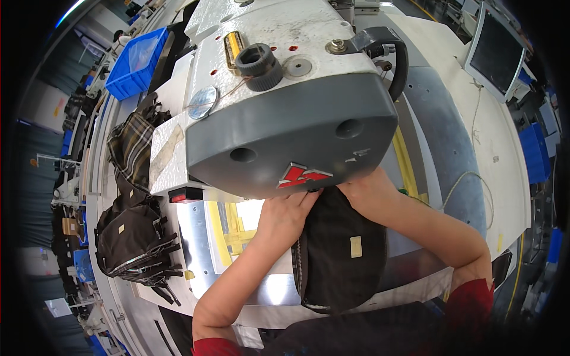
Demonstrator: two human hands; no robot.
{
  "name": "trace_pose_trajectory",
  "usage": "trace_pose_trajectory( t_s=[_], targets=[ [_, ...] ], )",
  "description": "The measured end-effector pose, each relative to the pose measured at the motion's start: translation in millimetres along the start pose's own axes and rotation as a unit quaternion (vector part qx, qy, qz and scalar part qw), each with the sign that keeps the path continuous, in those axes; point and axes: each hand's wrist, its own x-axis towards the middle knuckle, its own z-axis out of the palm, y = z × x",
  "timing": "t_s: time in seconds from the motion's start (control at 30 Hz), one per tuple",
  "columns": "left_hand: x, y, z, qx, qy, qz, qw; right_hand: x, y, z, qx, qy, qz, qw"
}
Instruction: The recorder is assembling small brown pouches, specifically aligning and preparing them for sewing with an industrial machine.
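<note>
Bright light is glaring off the metal plate toward seven o'clock. Fisheye distortion is bending edges outward, black vignetting is ringing the rim, and the corners are blurring.

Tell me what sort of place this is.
Most likely a sewing workshop or bag factory. A large industrial sewing machine fills the table, both hands feed a black pouch under its head, and finished black bags lie stacked to the left beside a blue bin.

Blue bin far left; monitor right; stacked dark bags (plaid one behind).
</note>
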Motion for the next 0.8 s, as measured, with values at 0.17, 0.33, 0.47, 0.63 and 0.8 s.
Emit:
trace_pose_trajectory(
  t_s=[0.17,0.33,0.47,0.63,0.8],
  targets=[
    [2.3,-0.1,-0.9,0.006,0.004,0.007,1.000,-0.5,-1.5,-2.9,-0.011,-0.017,-0.009,1.000],
    [4.1,-0.3,1.1,-0.008,0.060,0.013,0.998,0.3,-1.8,-4.0,0.000,-0.010,-0.005,1.000],
    [3.2,-2.8,1.7,-0.007,0.061,0.017,0.998,0.3,-3.1,-2.0,-0.002,-0.003,0.000,1.000],
    [6.9,-3.8,0.7,-0.021,0.041,0.001,0.999,2.6,1.1,-1.2,0.005,-0.020,0.009,1.000],
    [5.2,-2.8,1.0,-0.010,0.066,0.020,0.998,-0.3,-2.9,-0.4,0.001,0.000,0.011,1.000]
  ],
)
